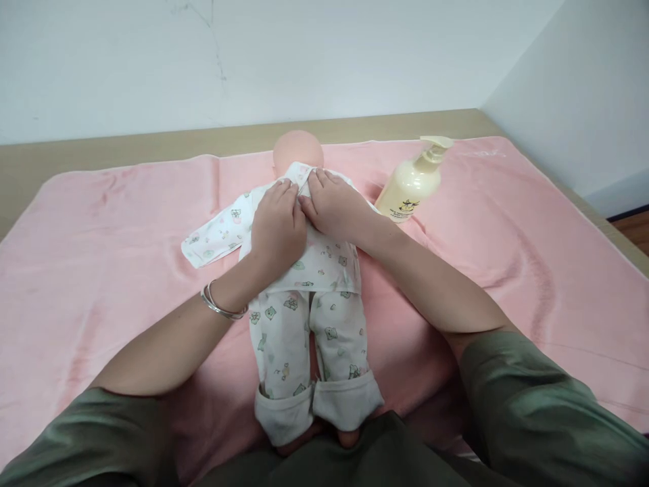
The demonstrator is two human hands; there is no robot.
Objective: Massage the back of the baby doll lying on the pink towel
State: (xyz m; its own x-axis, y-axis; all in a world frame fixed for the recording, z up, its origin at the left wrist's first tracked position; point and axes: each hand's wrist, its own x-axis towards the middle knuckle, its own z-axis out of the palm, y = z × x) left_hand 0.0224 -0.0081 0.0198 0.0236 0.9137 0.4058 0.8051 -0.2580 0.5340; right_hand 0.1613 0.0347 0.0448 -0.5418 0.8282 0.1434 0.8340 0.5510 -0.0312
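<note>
A baby doll (298, 149) with a smooth bald head lies along the middle, its feet toward me. It wears a white baby shirt (329, 260) and matching trousers (337, 331), both printed with small animals, the trouser cuffs folded up. My left hand (280, 220) rests on the chest, its fingers closed on the shirt just below the collar. Beside it, my right hand (332, 203) grips the shirt's collar edge with thumb and fingers. The fingertips of the two hands nearly meet, and the cloth between them is partly hidden.
A pale yellow pump bottle (413, 182) leans to the right of the doll's shoulder. Under everything is a pink blanket (126, 270) with some creases, spread on a wooden table (395, 125). A white wall (304, 61) rises behind the table's far edge.
</note>
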